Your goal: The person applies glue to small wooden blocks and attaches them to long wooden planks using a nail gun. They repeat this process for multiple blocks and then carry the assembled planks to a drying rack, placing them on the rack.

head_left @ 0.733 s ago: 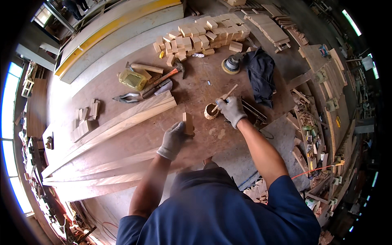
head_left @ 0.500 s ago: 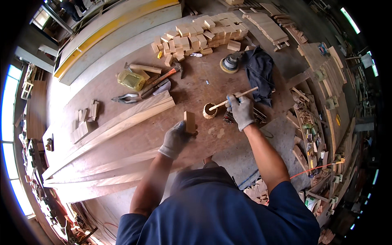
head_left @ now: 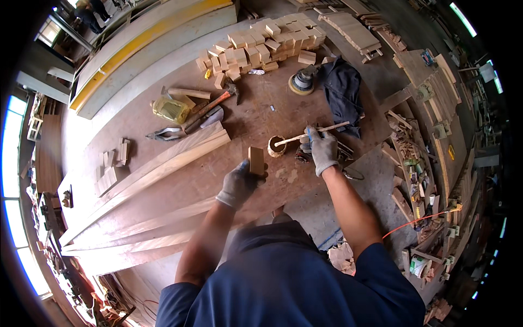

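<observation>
Both my hands wear grey gloves. My left hand [head_left: 240,184] is closed around a small wooden block [head_left: 256,160], held upright over the near part of the table. In my right hand [head_left: 322,148] is a thin wooden stick [head_left: 334,126], gripped along its length. The stick's left end dips into a small round pot [head_left: 277,146] with a crusted rim; what the pot contains is too dark to make out. Dark metal tools lie partly hidden under my right hand. The block is just left of and nearer than the pot, apart from it.
Long wooden boards [head_left: 158,155] stretch across the table's left. Beyond them lie a hammer [head_left: 220,98], pliers [head_left: 163,133] and a yellowish plastic bottle [head_left: 171,110]. A heap of wooden blocks [head_left: 261,46] covers the far edge, near a sander [head_left: 302,82] and dark cloth [head_left: 343,90].
My left hand and its block have shifted slightly right in the picture. The stick lies a little flatter, its tip still in the pot. The whole view has moved slightly.
</observation>
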`<act>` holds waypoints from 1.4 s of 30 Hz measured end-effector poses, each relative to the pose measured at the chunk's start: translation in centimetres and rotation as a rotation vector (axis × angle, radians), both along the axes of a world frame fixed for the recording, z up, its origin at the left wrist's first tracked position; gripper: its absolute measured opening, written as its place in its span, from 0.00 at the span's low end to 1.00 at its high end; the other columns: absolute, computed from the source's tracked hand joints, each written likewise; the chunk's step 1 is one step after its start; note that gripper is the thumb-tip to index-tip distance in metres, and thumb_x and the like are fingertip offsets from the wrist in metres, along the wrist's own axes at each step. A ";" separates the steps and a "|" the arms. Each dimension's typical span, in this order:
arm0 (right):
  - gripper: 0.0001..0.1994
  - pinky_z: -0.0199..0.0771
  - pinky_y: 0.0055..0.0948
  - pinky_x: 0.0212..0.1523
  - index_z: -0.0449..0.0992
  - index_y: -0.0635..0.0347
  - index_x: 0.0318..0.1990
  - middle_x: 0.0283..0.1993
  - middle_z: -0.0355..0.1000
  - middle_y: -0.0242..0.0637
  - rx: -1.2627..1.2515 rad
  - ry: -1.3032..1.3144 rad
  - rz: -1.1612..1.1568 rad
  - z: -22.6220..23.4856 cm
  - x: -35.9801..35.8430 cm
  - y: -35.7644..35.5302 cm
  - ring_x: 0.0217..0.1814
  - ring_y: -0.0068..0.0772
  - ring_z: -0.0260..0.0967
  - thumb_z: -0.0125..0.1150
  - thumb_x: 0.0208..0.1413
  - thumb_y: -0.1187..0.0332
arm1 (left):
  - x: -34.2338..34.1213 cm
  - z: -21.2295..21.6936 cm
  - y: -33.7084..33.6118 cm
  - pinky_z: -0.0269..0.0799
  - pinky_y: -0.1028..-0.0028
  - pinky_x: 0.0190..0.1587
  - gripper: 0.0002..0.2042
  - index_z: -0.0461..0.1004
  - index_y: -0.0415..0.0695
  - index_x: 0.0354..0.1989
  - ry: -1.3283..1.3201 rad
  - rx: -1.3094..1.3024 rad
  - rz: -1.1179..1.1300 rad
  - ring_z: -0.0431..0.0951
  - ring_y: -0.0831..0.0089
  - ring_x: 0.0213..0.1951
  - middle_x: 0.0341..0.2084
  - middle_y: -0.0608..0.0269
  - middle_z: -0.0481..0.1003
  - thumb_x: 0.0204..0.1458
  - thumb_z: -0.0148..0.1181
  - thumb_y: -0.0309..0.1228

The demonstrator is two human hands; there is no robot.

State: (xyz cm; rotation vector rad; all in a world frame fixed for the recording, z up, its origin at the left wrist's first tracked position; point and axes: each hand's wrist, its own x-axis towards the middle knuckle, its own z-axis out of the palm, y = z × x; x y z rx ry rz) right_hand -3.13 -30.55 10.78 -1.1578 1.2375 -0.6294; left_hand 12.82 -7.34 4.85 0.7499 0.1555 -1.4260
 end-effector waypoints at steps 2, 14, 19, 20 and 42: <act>0.13 0.79 0.24 0.24 0.82 0.64 0.44 0.32 0.84 0.39 0.007 0.011 0.006 -0.4 -0.3 0.0 0.23 0.26 0.79 0.65 0.70 0.61 | 0.1 -0.6 -0.1 0.78 0.63 0.43 0.27 0.67 0.36 0.68 0.022 -0.020 -0.003 0.81 0.53 0.45 0.53 0.44 0.79 0.73 0.49 0.47; 0.15 0.80 0.27 0.23 0.82 0.65 0.43 0.29 0.83 0.40 0.229 -0.289 -0.052 0.6 -2.8 -0.5 0.22 0.29 0.79 0.64 0.70 0.59 | -0.2 -1.1 -1.0 0.78 0.62 0.43 0.29 0.64 0.36 0.71 0.141 -0.162 0.008 0.80 0.51 0.47 0.56 0.41 0.77 0.72 0.52 0.47; 0.16 0.83 0.27 0.25 0.82 0.67 0.44 0.30 0.83 0.41 0.128 -0.335 0.057 3.3 -1.7 2.7 0.23 0.30 0.80 0.66 0.69 0.59 | -0.7 0.7 -1.7 0.75 0.62 0.45 0.28 0.65 0.34 0.69 0.189 -0.160 -0.006 0.78 0.51 0.46 0.55 0.40 0.76 0.73 0.47 0.46; 0.15 0.83 0.29 0.26 0.82 0.66 0.45 0.30 0.82 0.40 0.111 -0.309 0.076 3.5 -1.6 3.0 0.24 0.31 0.80 0.65 0.70 0.60 | -0.9 1.2 -1.7 0.75 0.62 0.45 0.28 0.65 0.34 0.69 0.193 -0.166 -0.004 0.78 0.51 0.46 0.55 0.40 0.76 0.73 0.47 0.46; 0.11 0.83 0.27 0.41 0.80 0.66 0.46 0.34 0.82 0.36 -0.285 -0.303 0.352 6.5 -1.9 8.0 0.35 0.24 0.81 0.59 0.73 0.65 | -0.4 0.9 -1.1 0.82 0.62 0.44 0.25 0.71 0.35 0.62 0.065 -0.148 0.050 0.83 0.53 0.45 0.51 0.44 0.81 0.71 0.53 0.47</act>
